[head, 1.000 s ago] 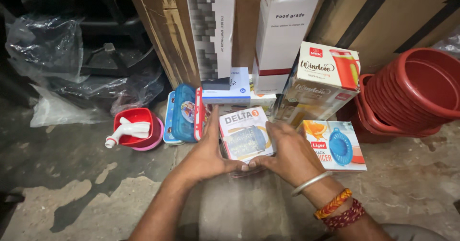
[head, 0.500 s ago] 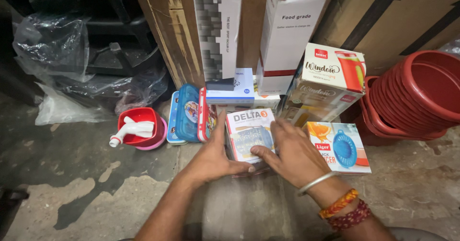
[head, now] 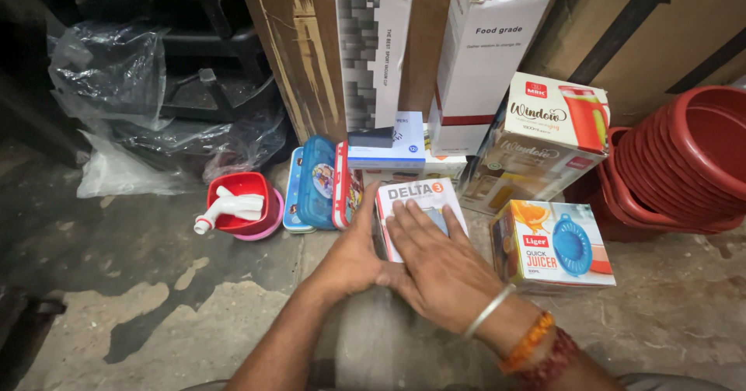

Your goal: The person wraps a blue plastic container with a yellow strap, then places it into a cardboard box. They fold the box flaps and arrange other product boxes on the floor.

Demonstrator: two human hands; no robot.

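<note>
My right hand flat, open on white box — left hand gripping its side. Left of box — red bowl holding white tap.

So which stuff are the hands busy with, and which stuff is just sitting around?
In hand:
- white box, under the right hand
- left hand at its left side

Lying about:
- juicer box
- blue lunch boxes
- red bowl with white tap
- stacked red tubs
- tall cartons

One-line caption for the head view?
Both hands, left hand and right hand, press on a small white box on the floor among stacked boxes.
</note>
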